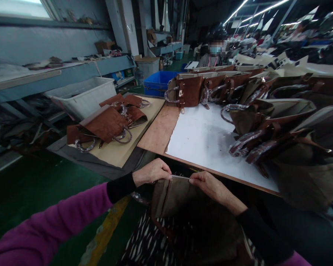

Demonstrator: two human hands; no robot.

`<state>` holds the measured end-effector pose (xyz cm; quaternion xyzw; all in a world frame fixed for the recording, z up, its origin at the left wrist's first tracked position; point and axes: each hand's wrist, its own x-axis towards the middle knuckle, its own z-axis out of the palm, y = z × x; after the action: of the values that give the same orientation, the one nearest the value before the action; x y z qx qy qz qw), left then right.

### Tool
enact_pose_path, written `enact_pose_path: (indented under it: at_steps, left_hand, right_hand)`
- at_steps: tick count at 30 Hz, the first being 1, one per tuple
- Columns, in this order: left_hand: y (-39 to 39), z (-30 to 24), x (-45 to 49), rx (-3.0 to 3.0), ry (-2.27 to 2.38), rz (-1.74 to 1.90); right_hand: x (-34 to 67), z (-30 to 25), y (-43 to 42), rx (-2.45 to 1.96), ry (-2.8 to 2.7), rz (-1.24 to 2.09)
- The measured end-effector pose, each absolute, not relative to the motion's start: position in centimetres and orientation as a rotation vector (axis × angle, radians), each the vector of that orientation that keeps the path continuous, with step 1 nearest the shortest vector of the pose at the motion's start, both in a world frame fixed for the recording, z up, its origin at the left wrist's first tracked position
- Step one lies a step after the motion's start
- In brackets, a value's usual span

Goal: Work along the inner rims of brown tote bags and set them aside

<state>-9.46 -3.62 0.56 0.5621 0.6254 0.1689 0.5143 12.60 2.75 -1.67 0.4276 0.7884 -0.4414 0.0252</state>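
A brown handbag with a light lining edge rests on my lap, its mouth towards the table. My left hand pinches the bag's upper edge at its left part. A short way to the right, my right hand grips the same edge between thumb and fingers. The strip of edge between the two hands looks straight. Much of the bag's lower body is in dark shadow, and its far side is hidden. A plastic-wrapped handle shows beside the bag at the left.
Brown handbags lie on a paper-covered table at the left. Several more bags stand along the white-topped table and crowd its right side. Behind are a blue bin, a white tub and a masked person.
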Motion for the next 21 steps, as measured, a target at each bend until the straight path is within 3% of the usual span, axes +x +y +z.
enact_pose_path:
  at_steps: [5, 14, 21]
  left_hand:
    - [-3.6, 0.8, -9.0, 1.273, 1.518, 0.357]
    - [-7.5, -1.1, -6.9, 2.060, 1.787, 0.740]
    - [-2.9, -3.9, -7.6, 2.061, 1.808, 0.730]
  right_hand:
    - [12.3, -1.1, 2.5, 1.317, 2.454, -1.311]
    - [13.4, -1.4, 2.2, 1.380, 2.461, -1.246]
    - [12.1, -1.7, 4.2, 1.528, 2.393, -1.054]
